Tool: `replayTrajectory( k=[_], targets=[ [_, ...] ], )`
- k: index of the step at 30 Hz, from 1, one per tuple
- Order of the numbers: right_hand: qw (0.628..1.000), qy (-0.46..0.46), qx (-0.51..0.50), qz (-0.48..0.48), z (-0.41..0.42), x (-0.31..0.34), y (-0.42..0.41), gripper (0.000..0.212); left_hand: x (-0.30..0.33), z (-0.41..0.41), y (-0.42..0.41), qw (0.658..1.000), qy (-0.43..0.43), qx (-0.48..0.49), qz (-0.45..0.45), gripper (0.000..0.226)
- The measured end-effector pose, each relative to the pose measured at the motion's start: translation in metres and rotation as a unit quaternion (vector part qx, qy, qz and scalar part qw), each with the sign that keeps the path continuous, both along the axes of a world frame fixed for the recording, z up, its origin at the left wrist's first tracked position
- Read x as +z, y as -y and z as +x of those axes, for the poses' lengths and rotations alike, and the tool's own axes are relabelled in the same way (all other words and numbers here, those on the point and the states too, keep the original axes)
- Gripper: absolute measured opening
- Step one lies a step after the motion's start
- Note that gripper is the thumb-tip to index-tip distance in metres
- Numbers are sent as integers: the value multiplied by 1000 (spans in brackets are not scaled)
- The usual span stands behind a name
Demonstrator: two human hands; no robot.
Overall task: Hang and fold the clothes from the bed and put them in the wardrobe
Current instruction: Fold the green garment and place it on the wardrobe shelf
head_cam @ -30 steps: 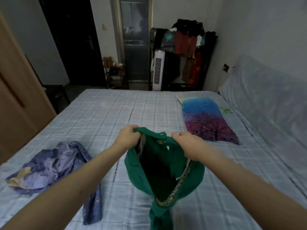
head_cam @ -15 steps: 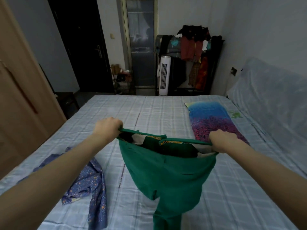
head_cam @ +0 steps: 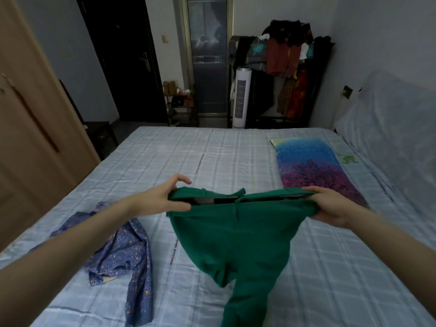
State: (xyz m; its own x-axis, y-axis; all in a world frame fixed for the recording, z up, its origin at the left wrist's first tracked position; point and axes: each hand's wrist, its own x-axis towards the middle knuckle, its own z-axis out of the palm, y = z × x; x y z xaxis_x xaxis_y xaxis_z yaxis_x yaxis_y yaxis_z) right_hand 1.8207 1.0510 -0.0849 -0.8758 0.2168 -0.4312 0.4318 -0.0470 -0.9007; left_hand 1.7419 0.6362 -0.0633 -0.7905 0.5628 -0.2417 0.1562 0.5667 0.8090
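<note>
A pair of green trousers [head_cam: 238, 241] hangs in the air over the bed [head_cam: 236, 152], waistband stretched out flat and legs dangling toward me. My left hand [head_cam: 165, 197] pinches the left end of the waistband between thumb and fingers. My right hand [head_cam: 330, 205] grips the right end. A crumpled blue patterned garment [head_cam: 125, 251] lies on the sheet below my left forearm. The wooden wardrobe [head_cam: 30, 123] stands along the left side of the bed.
A blue and purple pillow [head_cam: 311, 168] lies at the right of the bed, beside a pale covered headboard [head_cam: 396, 128]. Beyond the bed stand a loaded clothes rack [head_cam: 290, 67], a white tower fan [head_cam: 241, 97], a small shelf [head_cam: 181, 105] and a dark door [head_cam: 127, 57].
My hands moved apart and pulled the bunched waistband out straight. The trousers now hang spread and slightly higher, and my left fingers have loosened to a pinch.
</note>
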Motion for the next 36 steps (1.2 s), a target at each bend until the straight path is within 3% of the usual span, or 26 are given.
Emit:
replayTrajectory(
  k=[2,4,5,8,11,12,14,16,18,19,20,21,23,25,26,28,30,32,34,36],
  targets=[
    [986,8,69,154,12,-11,3,23,-14,0,6,989,-41,-105,-100,73],
    [931,4,157,331,19,-23,5,21,-30,-10,8,959,-133,-138,-207,68],
    [911,0,187,368,20,-29,7,24,-36,-14,8,948,-169,-135,-235,59],
    [908,4,199,369,13,-40,4,34,-48,-23,10,957,-160,-89,-224,48],
    [941,59,234,239,10,-34,-6,39,-43,-20,9,989,-4,-23,-146,45],
    [947,79,250,187,10,-31,-10,41,-42,-19,9,990,6,4,-141,39],
    [944,109,277,144,11,-25,-11,42,-42,-23,11,979,-60,39,-193,25],
    [910,88,303,270,6,-23,-10,33,-43,-27,12,961,-122,55,-243,17],
    [843,28,291,451,-1,-21,-9,28,-40,-32,11,954,-153,52,-252,20],
    [838,-4,257,481,-3,-21,-7,30,-37,-32,11,953,-156,44,-256,20],
    [862,-27,231,450,-4,-22,-6,30,-34,-31,9,956,-146,45,-252,20],
    [911,-38,195,363,-3,-22,-5,28,-35,-30,9,964,-112,62,-234,19],
    [981,-1,147,125,4,-16,0,25,-40,-21,12,981,0,114,-154,22],
    [990,50,127,-23,10,-13,4,21,-46,-9,15,979,88,171,-64,18],
    [988,74,120,-63,13,-14,4,22,-48,-2,15,975,102,188,-52,15],
    [982,106,107,-111,16,-19,8,27,-49,9,13,982,82,145,-90,34],
    [982,104,98,-122,18,-26,14,33,-49,17,10,990,29,24,-137,47],
    [988,81,98,-83,21,-31,22,32,-55,20,13,978,-40,-51,-196,45],
    [990,57,131,-1,26,-33,26,24,-64,17,23,963,-108,-82,-233,32],
    [964,28,227,138,32,-34,27,28,-72,16,31,952,-146,-98,-249,21]
  ],
)
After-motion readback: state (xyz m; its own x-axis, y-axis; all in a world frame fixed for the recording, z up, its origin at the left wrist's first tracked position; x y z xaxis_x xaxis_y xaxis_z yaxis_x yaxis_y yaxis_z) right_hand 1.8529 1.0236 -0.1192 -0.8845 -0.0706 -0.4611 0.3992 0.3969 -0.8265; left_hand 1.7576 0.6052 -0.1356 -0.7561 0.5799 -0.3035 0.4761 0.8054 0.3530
